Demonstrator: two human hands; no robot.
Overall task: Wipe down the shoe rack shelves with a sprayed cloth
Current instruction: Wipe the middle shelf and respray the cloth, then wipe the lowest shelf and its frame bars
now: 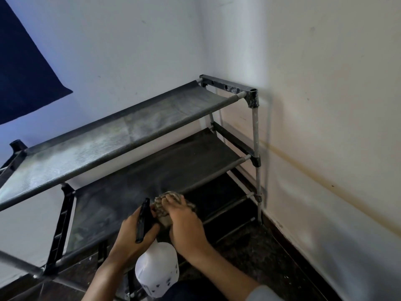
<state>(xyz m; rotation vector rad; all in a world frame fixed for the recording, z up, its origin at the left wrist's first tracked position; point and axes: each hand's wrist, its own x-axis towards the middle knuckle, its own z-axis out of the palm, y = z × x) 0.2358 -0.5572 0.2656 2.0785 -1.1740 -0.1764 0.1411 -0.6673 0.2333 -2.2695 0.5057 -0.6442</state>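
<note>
White walls (314,105) meet in a corner, and a metal-framed shoe rack (254,131) with grey fabric shelves stands pushed into it on a dark speckled floor (256,253). Up at the far left a dark blue cloth hanging (23,68) covers part of the wall.

Low in the middle of the view the two hands work close together, just in front of the second shelf (152,170). The left hand (132,233) is curled round the black trigger head (143,220) of a spray bottle (157,272), fingers wrapped on the neck and lever; the white bottle body hangs below the grip, towards the person, and the nozzle points away from the wrist towards the cloth. The right hand (186,224) grasps a bunched brown-and-cream striped cloth (165,205), fingers closed over its top. The cloth sticks out beyond the fingertips and sits immediately right of the nozzle, level with the front rail of the second shelf; whether it touches the rail cannot be told.

Above and beyond both grips runs the top shelf (112,135), its fabric pale with dust or spray in patches. Lower shelves (219,196) lie to the right of the right hand, dark and partly hidden behind it.
</note>
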